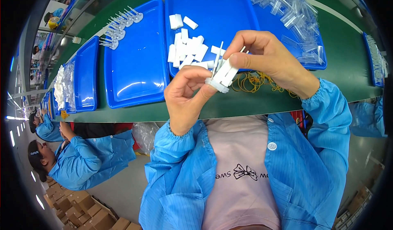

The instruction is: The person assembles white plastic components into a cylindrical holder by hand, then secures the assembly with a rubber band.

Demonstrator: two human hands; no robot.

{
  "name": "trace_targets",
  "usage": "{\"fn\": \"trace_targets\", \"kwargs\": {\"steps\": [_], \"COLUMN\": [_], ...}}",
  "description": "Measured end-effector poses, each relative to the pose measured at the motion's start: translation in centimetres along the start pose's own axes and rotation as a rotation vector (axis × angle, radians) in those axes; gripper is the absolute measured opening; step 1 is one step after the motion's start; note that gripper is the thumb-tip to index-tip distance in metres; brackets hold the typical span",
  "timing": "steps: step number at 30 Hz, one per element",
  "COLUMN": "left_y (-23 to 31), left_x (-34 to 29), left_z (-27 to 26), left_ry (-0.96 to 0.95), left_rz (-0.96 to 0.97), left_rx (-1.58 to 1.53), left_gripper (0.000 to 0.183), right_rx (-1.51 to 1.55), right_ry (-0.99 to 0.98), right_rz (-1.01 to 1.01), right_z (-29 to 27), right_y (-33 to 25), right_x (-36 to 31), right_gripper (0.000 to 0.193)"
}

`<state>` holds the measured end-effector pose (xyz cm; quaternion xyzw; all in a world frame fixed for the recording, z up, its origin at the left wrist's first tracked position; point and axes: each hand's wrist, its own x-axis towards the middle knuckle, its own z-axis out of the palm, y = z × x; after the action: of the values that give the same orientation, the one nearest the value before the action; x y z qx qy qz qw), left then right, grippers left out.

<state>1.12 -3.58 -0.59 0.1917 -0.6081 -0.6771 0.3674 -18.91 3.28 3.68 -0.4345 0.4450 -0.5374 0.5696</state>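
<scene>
My left hand [183, 96] is closed on the rim of a round, translucent white plastic base [217, 85] with thin upright pins. Short white cylinders [224, 74] stand on this base, and at least one pin rises bare beside them. From the right, my right hand [272, 58] pinches the upper end of a white cylinder at the base; its thumb and forefinger partly hide it. Just behind my hands, loose white cylinders [186, 48] lie in the middle blue tray [213, 9].
Pinned bases [116, 29] stand in the left blue tray [133, 74]. Clear plastic tubes [290, 15] fill much of the right tray. Yellow rubber bands [256, 82] lie on the green table [241, 101]. A co-worker [77, 160] sits to the left.
</scene>
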Motion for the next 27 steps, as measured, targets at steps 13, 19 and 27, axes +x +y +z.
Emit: {"fn": "trace_targets", "kwargs": {"steps": [13, 19, 27], "left_y": [-0.9, -0.9, -1.1], "left_x": [0.1, 0.1, -0.4], "left_z": [-1.4, -2.5, -3.5], "left_ry": [0.093, 0.200, 0.312], "left_rz": [0.028, -0.015, -0.017], "left_rx": [-0.023, -0.051, -0.041], "left_gripper": [0.027, 0.026, 0.029], "right_rx": [-0.266, -1.282, -0.937], "right_ry": [0.033, 0.038, 0.161], "right_rz": [-0.090, -0.376, -0.310], "right_z": [-1.3, -3.7, -4.9], "right_y": [1.0, 5.9, 6.5], "right_x": [3.1, 5.7, 6.6], "right_gripper": [0.023, 0.016, 0.013]}}
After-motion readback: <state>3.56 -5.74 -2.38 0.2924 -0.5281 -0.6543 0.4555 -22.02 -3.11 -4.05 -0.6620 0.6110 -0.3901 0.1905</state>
